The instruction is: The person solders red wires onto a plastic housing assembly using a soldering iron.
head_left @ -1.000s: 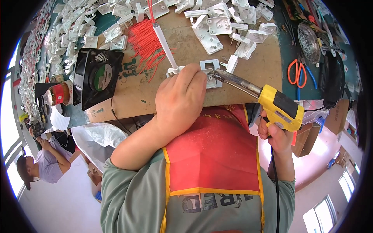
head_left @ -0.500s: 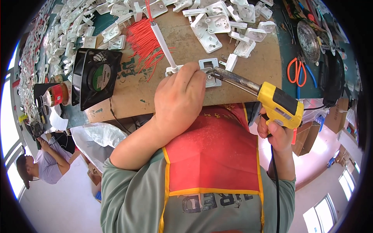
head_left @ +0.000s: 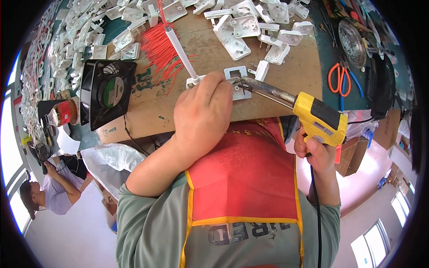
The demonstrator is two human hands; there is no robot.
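Note:
My right hand (head_left: 316, 154) grips a yellow-and-black soldering gun (head_left: 321, 118) by its handle. The gun's long, darkened tip reaches left to a white plastic plug housing (head_left: 239, 92) on the board. Beside that tip my left hand (head_left: 201, 109) rests with fingers curled down and pressed together. Whatever they pinch is hidden behind the knuckles. Another white housing (head_left: 192, 82) shows partly past the left hand. Above it a white tube (head_left: 181, 53) stands slanted, with red wires (head_left: 161, 13) coming out of its top.
Red wires (head_left: 158, 47) lie in a heap on the brown board (head_left: 152, 107). Many white housings (head_left: 246, 26) are piled along the back. A black fan (head_left: 107, 91) stands left, near a jar (head_left: 62, 112). Orange-handled pliers (head_left: 338, 80) and a metal dish (head_left: 353, 43) lie right. Another person (head_left: 58, 190) sits far left.
The whole view has shifted slightly, moving the bench items a little in the picture. Both hands and the soldering gun keep nearly the same position relative to the housing.

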